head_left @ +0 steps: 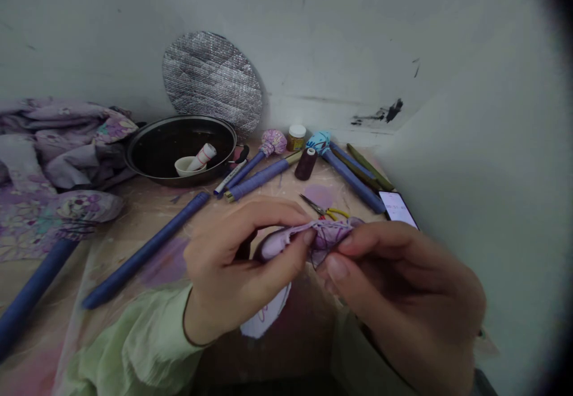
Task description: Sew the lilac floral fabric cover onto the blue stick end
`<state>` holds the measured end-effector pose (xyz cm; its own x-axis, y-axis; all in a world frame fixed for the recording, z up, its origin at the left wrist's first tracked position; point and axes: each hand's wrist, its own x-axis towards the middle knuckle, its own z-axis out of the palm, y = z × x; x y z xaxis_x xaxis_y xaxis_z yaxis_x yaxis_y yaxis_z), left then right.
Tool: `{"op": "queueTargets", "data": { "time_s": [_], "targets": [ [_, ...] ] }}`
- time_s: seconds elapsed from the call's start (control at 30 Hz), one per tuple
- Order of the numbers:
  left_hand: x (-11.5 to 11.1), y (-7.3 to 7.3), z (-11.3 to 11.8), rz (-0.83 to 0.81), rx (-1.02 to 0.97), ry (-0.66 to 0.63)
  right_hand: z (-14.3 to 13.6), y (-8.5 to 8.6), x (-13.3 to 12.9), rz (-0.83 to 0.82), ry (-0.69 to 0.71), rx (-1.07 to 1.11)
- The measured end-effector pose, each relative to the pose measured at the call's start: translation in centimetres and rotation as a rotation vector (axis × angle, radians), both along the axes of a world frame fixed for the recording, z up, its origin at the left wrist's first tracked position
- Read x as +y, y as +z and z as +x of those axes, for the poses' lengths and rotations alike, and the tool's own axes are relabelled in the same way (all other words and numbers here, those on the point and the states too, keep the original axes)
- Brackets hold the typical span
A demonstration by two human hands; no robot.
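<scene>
Cloth (329,238), in the head view, is between the left hand (219,277) and the right hand (403,288), both pinching it, with scissors (319,208) just beyond them on the bench (129,220), a phone (396,208) past the right hand, and a blue stick (147,250) to the left of the left hand.

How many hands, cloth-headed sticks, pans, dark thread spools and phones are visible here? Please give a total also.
Hands: 2 (left hand, right hand, both holding purple cloth)
Cloth-headed sticks: 3
Pan: 1
Dark thread spool: 1
Phone: 1
Total: 8
</scene>
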<state>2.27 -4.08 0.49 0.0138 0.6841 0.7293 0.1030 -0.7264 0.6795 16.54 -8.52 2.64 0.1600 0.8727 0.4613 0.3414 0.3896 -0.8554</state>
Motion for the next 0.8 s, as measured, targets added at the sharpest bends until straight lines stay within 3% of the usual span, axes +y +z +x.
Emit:
{"op": "queueTargets", "data": {
  "time_s": [0.13,0.27,0.53,0.8],
  "targets": [
    [0.1,0.0,0.1,0.007,-0.001,0.003,0.3,-0.1,-0.1,-0.024,0.018,0.03],
    [0.3,0.0,0.2,0.142,0.04,-0.003,0.6,-0.2,-0.1,-0.079,0.084,0.087],
    [0.3,0.6,-0.9,0.194,0.263,-0.006,0.7,-0.1,0.1,-0.093,0.131,0.157],
    [0.3,-0.8,-1.3,0.264,0.307,-0.042,0.5,-0.2,-0.1,-0.089,0.164,0.228]
  ]
}}
